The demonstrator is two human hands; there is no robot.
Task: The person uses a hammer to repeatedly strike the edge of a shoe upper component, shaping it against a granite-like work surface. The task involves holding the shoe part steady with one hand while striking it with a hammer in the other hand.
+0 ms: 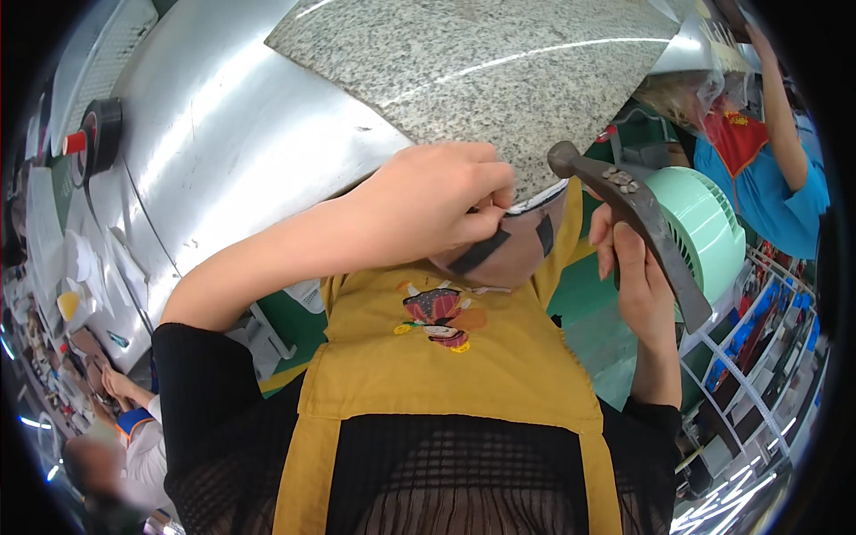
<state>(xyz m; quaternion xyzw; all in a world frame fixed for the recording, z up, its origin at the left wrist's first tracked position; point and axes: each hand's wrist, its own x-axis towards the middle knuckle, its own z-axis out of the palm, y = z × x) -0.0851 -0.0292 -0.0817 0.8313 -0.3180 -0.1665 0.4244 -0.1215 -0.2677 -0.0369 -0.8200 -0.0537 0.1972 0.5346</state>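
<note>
My left hand [446, 201] is closed, thumb and fingers pinching the white-lined upper edge of a pinkish-brown leather-like piece [526, 250] with black strips on it. This piece sits at the near edge of a speckled grey stone slab [481, 89], against the front of my yellow apron [446, 374]. To its right, my right hand [640, 281] grips a dark metal hammer [651, 214] with a rounded knob at its upper end. The hammer is raised beside the slab's corner, apart from the piece. How the fingers wrap its grip is partly hidden.
A shiny metal tabletop [232, 125] spreads left of the slab, with a black tape roll [102, 134] at its far left. Close behind the hammer is a mint-green fan [709, 223]. A person in blue [758, 187] works at right; another person [138, 446] is at lower left.
</note>
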